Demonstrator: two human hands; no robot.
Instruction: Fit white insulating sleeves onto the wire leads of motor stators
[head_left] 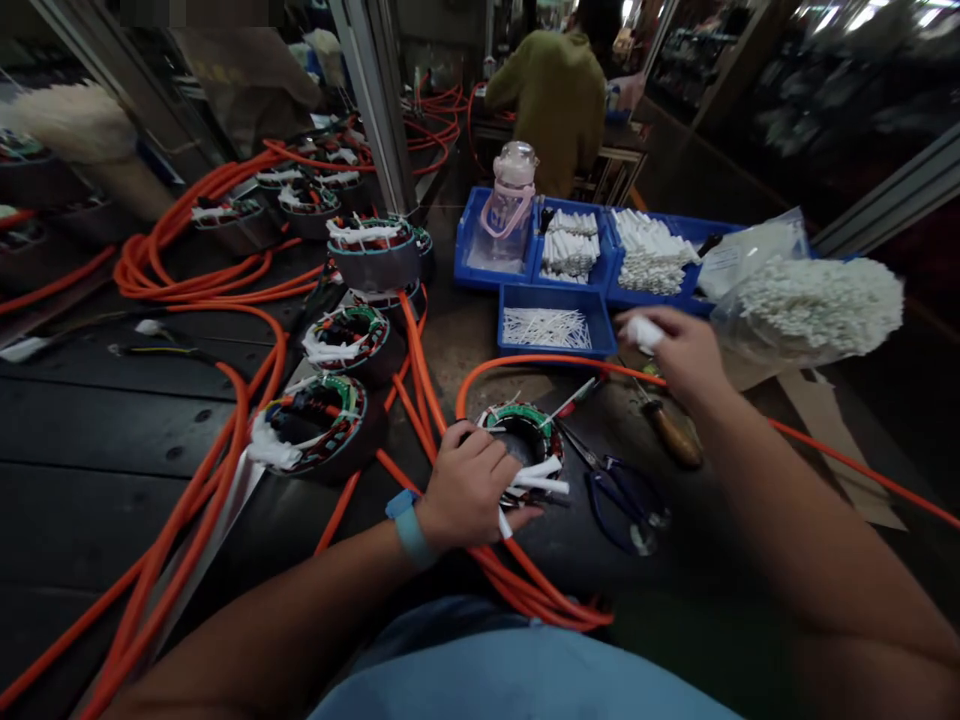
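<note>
In the head view, my left hand (472, 485) is wrapped round the left side of a motor stator (536, 420) with a green ring and an orange cable. White sleeves (541, 478) stick out across the stator's front, beside my left fingers. My right hand (671, 350) is raised to the right of the small blue tray (555, 352), its fingers pinched on a small white piece (645, 333), blurred. Dark-handled scissors (619, 500) and a screwdriver with a wooden handle (673, 435) lie right of the stator.
Blue bins (480, 270) of white tubes stand behind the small tray, one holding a clear bottle (514, 200). A bag of white tubes (817, 305) is at the right. Other stators (375, 262) and orange cables (225, 290) cover the left. A person (559, 100) sits beyond.
</note>
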